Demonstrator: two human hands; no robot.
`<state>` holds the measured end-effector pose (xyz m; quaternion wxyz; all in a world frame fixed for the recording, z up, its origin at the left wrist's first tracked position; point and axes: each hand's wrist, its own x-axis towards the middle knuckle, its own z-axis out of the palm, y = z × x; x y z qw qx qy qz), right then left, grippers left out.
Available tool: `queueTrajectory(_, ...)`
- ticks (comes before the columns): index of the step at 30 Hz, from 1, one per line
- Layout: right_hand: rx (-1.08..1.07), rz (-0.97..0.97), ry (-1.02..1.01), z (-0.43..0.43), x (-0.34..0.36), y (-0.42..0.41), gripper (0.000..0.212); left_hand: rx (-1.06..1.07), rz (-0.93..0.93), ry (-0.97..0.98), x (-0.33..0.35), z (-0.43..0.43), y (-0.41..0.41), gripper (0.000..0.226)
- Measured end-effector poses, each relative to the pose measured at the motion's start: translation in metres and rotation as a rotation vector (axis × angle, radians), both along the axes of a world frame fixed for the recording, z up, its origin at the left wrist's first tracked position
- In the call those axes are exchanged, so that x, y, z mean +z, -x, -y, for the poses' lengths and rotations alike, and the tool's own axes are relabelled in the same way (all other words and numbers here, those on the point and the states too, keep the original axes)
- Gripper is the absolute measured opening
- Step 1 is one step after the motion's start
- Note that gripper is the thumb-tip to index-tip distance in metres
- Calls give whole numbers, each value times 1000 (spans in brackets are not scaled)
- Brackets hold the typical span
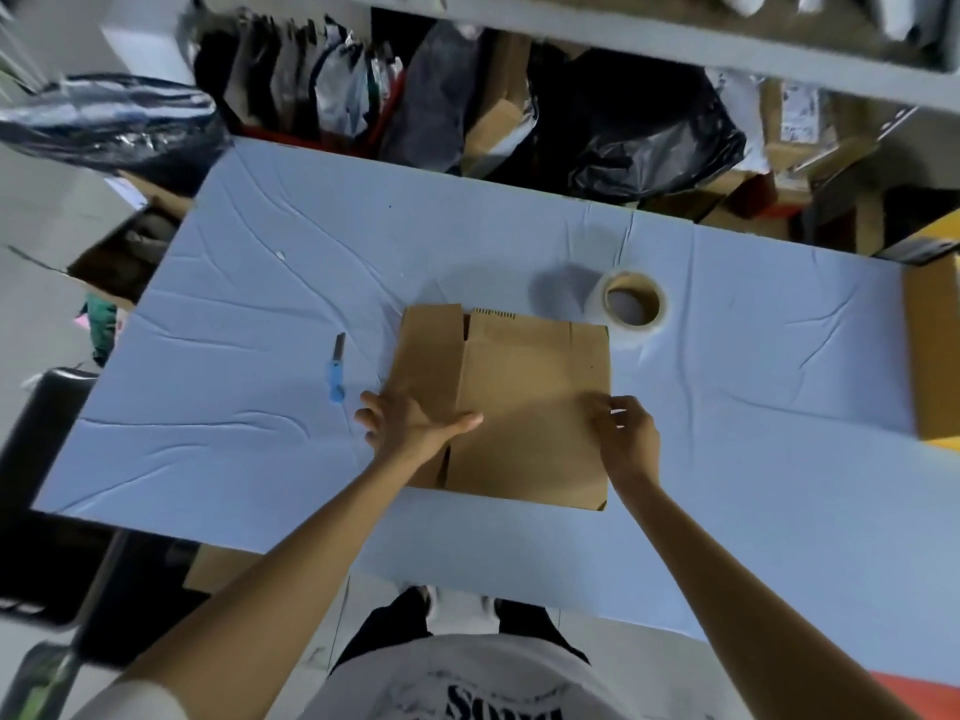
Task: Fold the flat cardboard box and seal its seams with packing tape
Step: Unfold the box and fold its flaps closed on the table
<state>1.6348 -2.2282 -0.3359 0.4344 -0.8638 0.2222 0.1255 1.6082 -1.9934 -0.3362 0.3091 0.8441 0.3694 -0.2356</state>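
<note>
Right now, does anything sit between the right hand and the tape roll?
Nothing visible does. The right hand is at the right edge of the flat cardboard box. The tape roll stands on the table just past the box's far right corner, with only bare cloth between them.

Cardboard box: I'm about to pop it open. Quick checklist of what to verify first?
1. Cardboard box lies flat on the table: ok.
2. Left hand rests flat on the box's left part: ok.
3. Right hand has a firm pinch on the box's right edge: cannot tell, the fingers are blurred.
4. Tape roll close by, beyond the far right corner: ok.
5. Utility knife apart from the box, to its left: ok.
</note>
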Motion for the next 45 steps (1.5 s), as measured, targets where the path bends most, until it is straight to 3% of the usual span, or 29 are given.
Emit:
queueTrajectory(6, -76, 105, -125, 8, 15, -9, 14, 36, 24, 191, 11, -10, -10, 113)
queueTrajectory(11, -57, 72, -287, 13, 17, -21, 12, 90, 36, 388, 18, -22, -12, 133)
queueTrajectory(16, -18, 47, -400, 7, 23, -27, 5, 128, 139, 587, 24, -31, -8, 90)
queueTrajectory(25, 30, -159, -547, 3, 23, -34, 38, 20, 174, 669, 39, -53, -10, 97)
queueTrajectory(30, 65, -155, -576, -3, 31, -33, 47, 6, 247, 698, 44, -58, -7, 107)
queueTrajectory(36, 131, -6, -606, -5, 41, -44, 70, 3, 356, 669, 52, -56, -14, 54)
queueTrajectory(41, 228, 125, -570, -7, 56, -56, 72, 2, 495, 547, 55, -55, -24, 52)
queueTrajectory(45, 220, 230, -533, -6, 57, -58, 70, 45, 649, 524, 58, -46, -26, 73)
